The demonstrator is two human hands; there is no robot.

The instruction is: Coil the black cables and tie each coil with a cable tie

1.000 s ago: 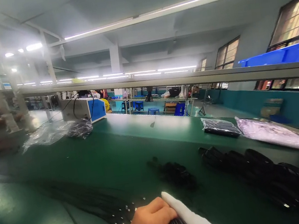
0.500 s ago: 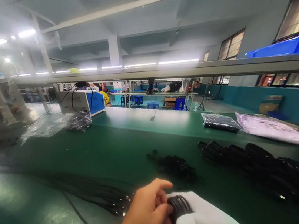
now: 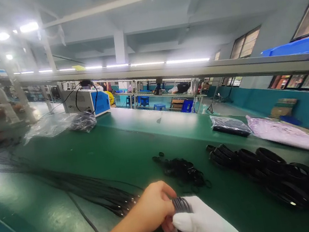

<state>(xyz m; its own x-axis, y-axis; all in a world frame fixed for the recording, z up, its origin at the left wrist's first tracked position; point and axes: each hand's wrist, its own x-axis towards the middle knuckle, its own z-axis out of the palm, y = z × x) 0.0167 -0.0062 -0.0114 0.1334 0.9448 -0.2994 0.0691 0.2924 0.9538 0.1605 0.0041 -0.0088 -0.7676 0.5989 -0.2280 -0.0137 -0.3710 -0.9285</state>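
A coiled black cable (image 3: 181,205) is held upright low in the middle of the head view. My right hand (image 3: 200,217), in a white glove, wraps round the coil with its thumb across the front. My bare left hand (image 3: 154,206) reaches over from the left, its fingers closed against the coil's near side; their tips are partly hidden. Just beyond the hands lies a heap of small black loops (image 3: 181,170). To the left, a bundle of long black cables (image 3: 86,188) with shiny metal ends runs along the green table (image 3: 112,145).
Several finished black coils (image 3: 269,168) are piled at the right. Behind them lie a clear bag with dark contents (image 3: 229,125) and a pinkish plastic bag (image 3: 287,133). A blue and white machine (image 3: 88,100) and crumpled clear plastic (image 3: 54,127) stand at the back left. A shelf rail crosses overhead.
My left hand has shifted slightly left and up, its forefinger now bent down toward the coil instead of pointing out. The right hand still grips the coil. The camera view has moved slightly.
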